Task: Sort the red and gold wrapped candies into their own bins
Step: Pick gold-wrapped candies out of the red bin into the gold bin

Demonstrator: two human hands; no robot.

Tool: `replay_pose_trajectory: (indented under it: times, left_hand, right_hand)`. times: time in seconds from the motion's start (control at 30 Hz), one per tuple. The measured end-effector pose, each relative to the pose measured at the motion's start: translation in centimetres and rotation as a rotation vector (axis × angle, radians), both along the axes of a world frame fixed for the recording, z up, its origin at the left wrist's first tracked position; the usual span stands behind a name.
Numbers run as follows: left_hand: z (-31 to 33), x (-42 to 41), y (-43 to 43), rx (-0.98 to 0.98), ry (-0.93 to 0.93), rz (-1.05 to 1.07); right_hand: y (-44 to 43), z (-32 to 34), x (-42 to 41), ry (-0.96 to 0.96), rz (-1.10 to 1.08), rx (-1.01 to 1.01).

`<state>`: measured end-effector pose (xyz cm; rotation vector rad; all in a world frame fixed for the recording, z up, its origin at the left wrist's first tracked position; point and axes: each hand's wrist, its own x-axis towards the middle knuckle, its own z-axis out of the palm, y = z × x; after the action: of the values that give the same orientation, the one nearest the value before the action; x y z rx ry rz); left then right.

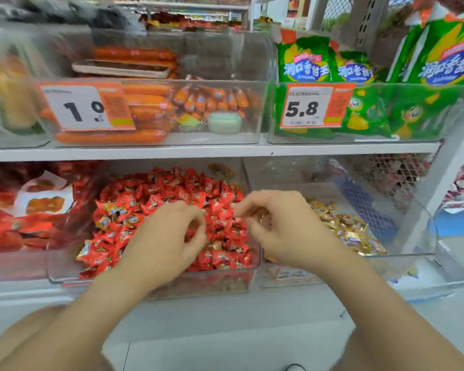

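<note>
Left hand (169, 236) low over red candies (156, 199) in left bin (172, 283). Fingers curled, thumb meeting forefinger; whether anything is pinched, cannot tell. Right hand (281, 226) over divide between bins, fingers curled round gold candy (264, 218). Only glint shows inside curl; long axis and heading unreadable. Gold candies (351, 231) heaped in right bin (423, 226), just right of that hand.

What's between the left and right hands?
Head view: red wrapped candies piled in their clear plastic bin fill the gap between the left hand and the right hand, whose fingers appear to pinch a gold wrapped candy.
</note>
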<state>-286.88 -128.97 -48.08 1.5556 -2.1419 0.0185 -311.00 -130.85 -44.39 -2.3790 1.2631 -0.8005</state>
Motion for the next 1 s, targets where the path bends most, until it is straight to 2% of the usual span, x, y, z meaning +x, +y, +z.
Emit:
replay_pose_trajectory:
  times: [0.1, 0.17, 0.3, 0.37, 0.47, 0.6, 0.67, 0.73, 0.83, 1.0]
  left_hand:
    - [-1.4, 4.6, -0.7, 0.197, -0.014, -0.032]
    - [-1.8, 6.0, -0.9, 0.252, -0.04, -0.056]
    - [-1.8, 7.1, -1.1, 0.263, -0.12, -0.025]
    - [-1.8, 7.7, -0.9, 0.307, -0.137, -0.014]
    - [-1.6, 8.3, 0.2, 0.244, -0.109, 0.006]
    - [-1.1, 8.3, 2.5, 0.129, -0.033, 0.305]
    - [-1.1, 8.3, 3.4, 0.233, -0.034, 0.47]
    - [-1.0, 8.2, 3.8, 0.41, -0.123, 0.563]
    - [-1.1, 7.8, 3.3, 0.535, -0.172, 0.591]
    - [0.1, 6.8, 1.3, 0.74, -0.018, 0.558]
  right_hand:
    - [-1.4, -1.6, 3.9, 0.287, 0.11, -0.008]
    - [-2.4, -3.0, 5.9, 0.441, 0.113, 0.022]
    - [-3.7, -3.8, 8.0, 0.55, 0.109, 0.115]
    - [-4.0, -3.8, 8.4, 0.544, 0.124, 0.155]
    - [-4.0, -3.4, 8.7, 0.504, 0.168, 0.194]
    - [-3.6, -1.5, 8.4, 0.32, 0.117, 0.145]
    - [-3.2, -0.8, 8.4, 0.194, 0.08, 0.18]
    - [-2.9, -0.7, 8.8, 0.108, 0.09, 0.26]
    - [-2.6, -1.5, 10.1, 0.097, 0.135, 0.336]
    - [-3.0, -2.3, 11.1, 0.098, 0.13, 0.263]
